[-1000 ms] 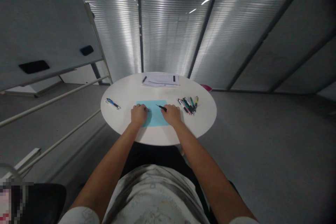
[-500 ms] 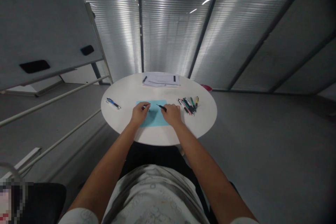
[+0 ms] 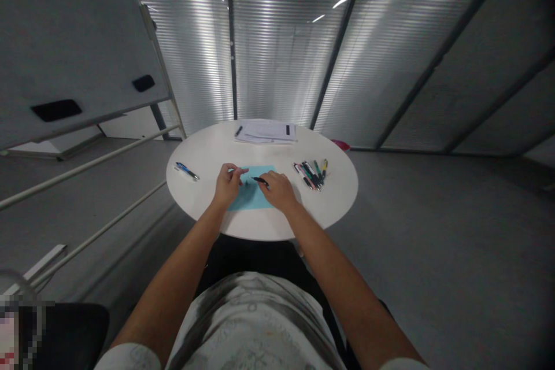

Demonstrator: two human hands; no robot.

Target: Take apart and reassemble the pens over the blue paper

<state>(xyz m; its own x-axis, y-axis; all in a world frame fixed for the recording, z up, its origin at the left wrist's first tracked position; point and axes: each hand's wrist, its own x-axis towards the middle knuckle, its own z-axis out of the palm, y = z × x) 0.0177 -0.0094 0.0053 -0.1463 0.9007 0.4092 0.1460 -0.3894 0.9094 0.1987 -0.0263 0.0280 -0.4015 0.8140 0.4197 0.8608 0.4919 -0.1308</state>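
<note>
A light blue sheet [image 3: 255, 199] lies on the round white table [image 3: 208, 150]. Over its right part my right hand [image 3: 278, 189] is closed on a black pen [image 3: 260, 180], whose thin tip points left. My left hand [image 3: 228, 184] is over the sheet's left edge, its fingers curled toward the pen tip; whether something small is between them cannot be made out. A tiny dark piece [image 3: 247, 183] shows on the sheet between the hands.
Several pens and markers [image 3: 311, 174] lie in a group right of the sheet. At the left are blue and dark pens [image 3: 187, 171]. A stack of papers [image 3: 265, 131] is at the table's far edge. A board on a metal frame [image 3: 91, 161] stands at the left.
My right hand and the pen have moved left and slightly down. My left hand has shifted a little left and its fingers have changed pose; the dark thing seen in them before no longer shows.
</note>
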